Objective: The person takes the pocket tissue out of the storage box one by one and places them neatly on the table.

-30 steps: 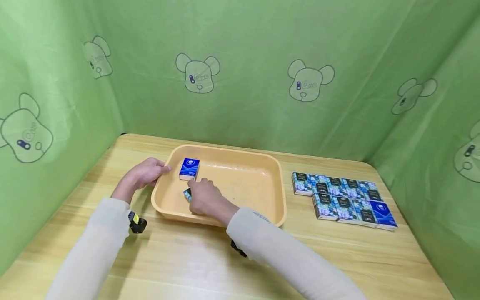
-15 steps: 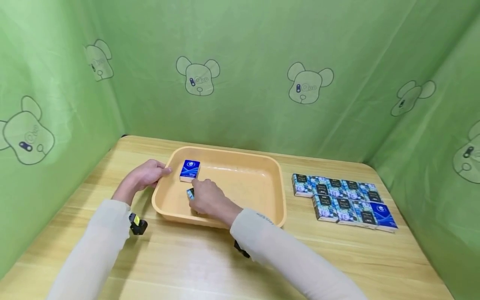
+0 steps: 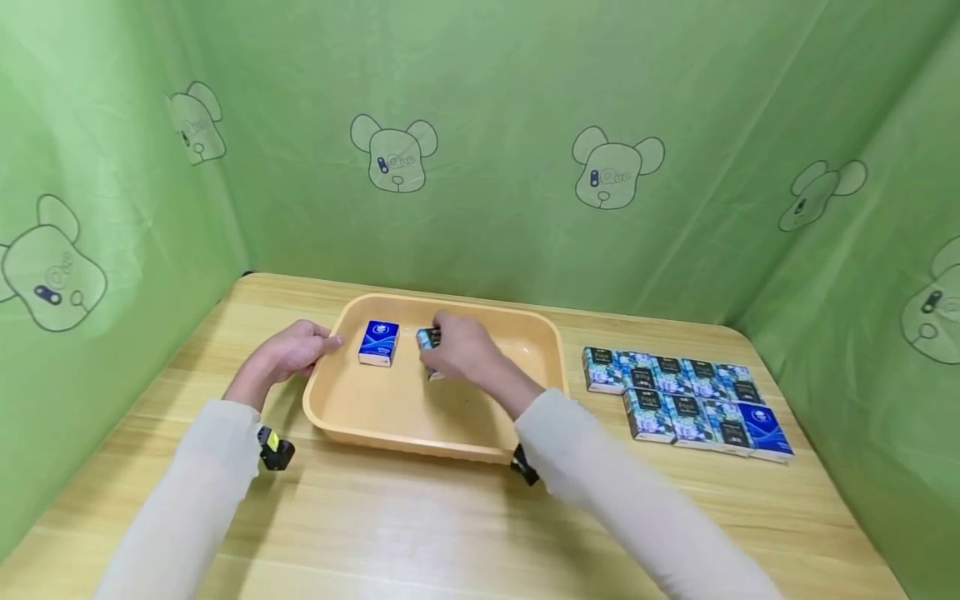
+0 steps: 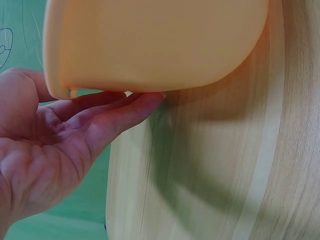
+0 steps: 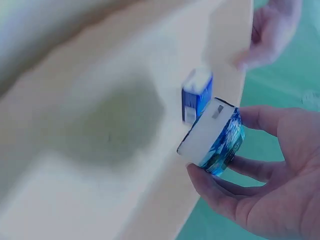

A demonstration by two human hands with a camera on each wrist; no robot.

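Observation:
My left hand (image 3: 295, 347) pinches the left rim of a pale orange plastic tray (image 3: 442, 447). In the left wrist view its fingers (image 4: 120, 112) lie along the tray's outer wall, while the thumb goes over the rim. Over the inside of the tray, my right hand (image 3: 468, 346) grips a blue floral tissue pack (image 5: 220, 137) between thumb and fingers. That pack is partly covered by the hand in the head view. A plain blue tissue pack (image 3: 378, 342) lies on the tray's floor near its left wall.
Right of the tray, several floral tissue packs (image 3: 648, 414) lie in two rows on the wooden table (image 3: 420, 533). One plain blue pack (image 3: 765, 431) ends the nearer row. Green cloth (image 3: 495, 225) with bear prints hangs behind and on both sides.
My right hand has lifted the floral tissue pack off the tray's left front area and carried it right and away from me. My left hand stays on the rim.

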